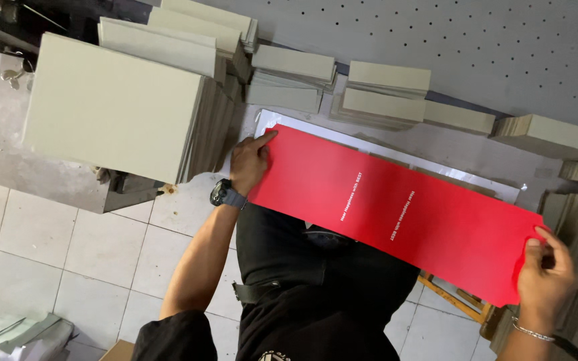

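Red sheet point(396, 207): long glossy red card with small white lettering, lying slantwise across the counter point(449, 144), over a white sheet point(342, 137) whose edge shows along its far side.
Left hand point(250, 162): pressed flat on one end of the red sheet, forefinger stretched along the corner, not clasping; a dark wristwatch point(225, 194) sits on the wrist.
Right hand point(544, 277): pinching the other end of the red sheet between thumb and fingers; a thin bracelet point(532, 331) circles the wrist.
Surroundings: stacks of grey board point(112, 107) stand beside the left hand, smaller grey piles point(386, 93) beyond the sheet; tiled floor point(68, 254) below.
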